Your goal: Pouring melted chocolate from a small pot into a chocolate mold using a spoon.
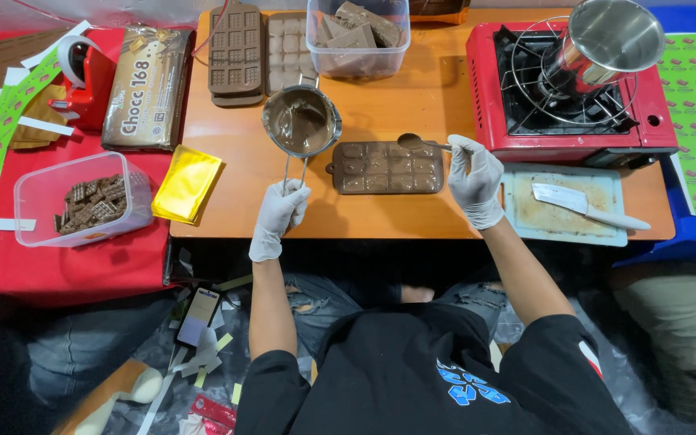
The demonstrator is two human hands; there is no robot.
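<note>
Mould (pixel 387 167) is lying between both hands: left hand (pixel 282 208) gripping pot (pixel 301 121) handle at ten o'clock, right hand (pixel 474 176) holding spoon (pixel 414 142) above it.

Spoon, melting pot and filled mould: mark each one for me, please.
spoon (pixel 409 142), head view, on its chocolate-coated bowl, held by the right hand (pixel 475 179).
melting pot (pixel 301 121), head view, on the melted chocolate inside, handle in the left hand (pixel 281 211).
filled mould (pixel 387 167), head view, on its middle cavities.

A low orange wooden table (pixel 412 105) stands between a red-covered surface (pixel 58 266) and a blue one (pixel 690 229); below, the floor looks paper-littered.
</note>
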